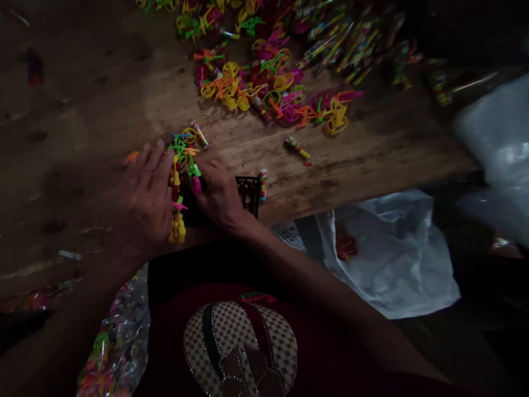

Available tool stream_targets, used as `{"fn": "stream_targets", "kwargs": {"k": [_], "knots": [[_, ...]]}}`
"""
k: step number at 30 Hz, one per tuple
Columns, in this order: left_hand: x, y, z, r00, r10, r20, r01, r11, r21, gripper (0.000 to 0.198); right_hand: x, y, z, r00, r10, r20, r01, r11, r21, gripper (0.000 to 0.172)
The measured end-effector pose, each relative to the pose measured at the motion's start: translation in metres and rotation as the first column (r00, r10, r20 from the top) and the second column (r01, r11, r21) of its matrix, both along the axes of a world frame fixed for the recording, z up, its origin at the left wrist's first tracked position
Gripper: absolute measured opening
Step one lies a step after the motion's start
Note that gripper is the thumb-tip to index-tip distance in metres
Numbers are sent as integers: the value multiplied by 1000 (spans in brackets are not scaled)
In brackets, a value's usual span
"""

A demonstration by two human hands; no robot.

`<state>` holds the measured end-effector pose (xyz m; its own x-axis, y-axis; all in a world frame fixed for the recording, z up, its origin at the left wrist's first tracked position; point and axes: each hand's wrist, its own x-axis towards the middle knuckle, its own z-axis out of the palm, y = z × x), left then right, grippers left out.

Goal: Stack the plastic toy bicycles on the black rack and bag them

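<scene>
My left hand [146, 193] lies with fingers stretched out along the left side of a row of small yellow plastic toy pieces [177, 229]. Opposite it, my right hand [221, 193] is closed, its fingers curled at a green and pink plastic toy piece [194, 173]. A black slatted plastic tray [248, 193] shows partly from under my right hand; the rest of it is hidden. Just beyond my fingertips are green, orange and blue toy pieces, a yellow ring [189, 135] and a small patterned tube [200, 134]. The picture is dark and blurred.
A heap of bright plastic toy pieces [231, 85] covers the far side of the wooden table [136, 66], beside a pile of patterned tubes [351, 44]. Single tubes lie nearer [263, 184]. A clear plastic bag [397, 248] hangs below the edge; a filled bag [124, 331] is at lower left.
</scene>
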<state>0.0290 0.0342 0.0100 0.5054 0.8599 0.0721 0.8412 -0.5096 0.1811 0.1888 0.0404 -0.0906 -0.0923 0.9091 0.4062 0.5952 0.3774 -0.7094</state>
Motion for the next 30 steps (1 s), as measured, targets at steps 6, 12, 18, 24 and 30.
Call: {"fn": "stream_targets", "kwargs": {"k": [6,12,18,24,30], "knots": [[2,0,2,1000,24,12,-23,998,-60,63,-3,-2,-4,997,10,73,-6,999,-53,19],[1,1,0,998,3,56,-2,1000,-30,62,-5,0,-3,987,32,155,-17,996,-93,22],[-8,-3,-11,989,-101,103,86,986,145,57,-9,1,0,993,45,112,-35,995,-95,23],[7,1,-2,999,-13,-39,24,959,283,60,7,1,13,977,208,54,-200,971,-129,27],[20,21,-2,994,16,-112,8,976,216,59,44,39,43,935,-14,354,113,959,-260,30]]}}
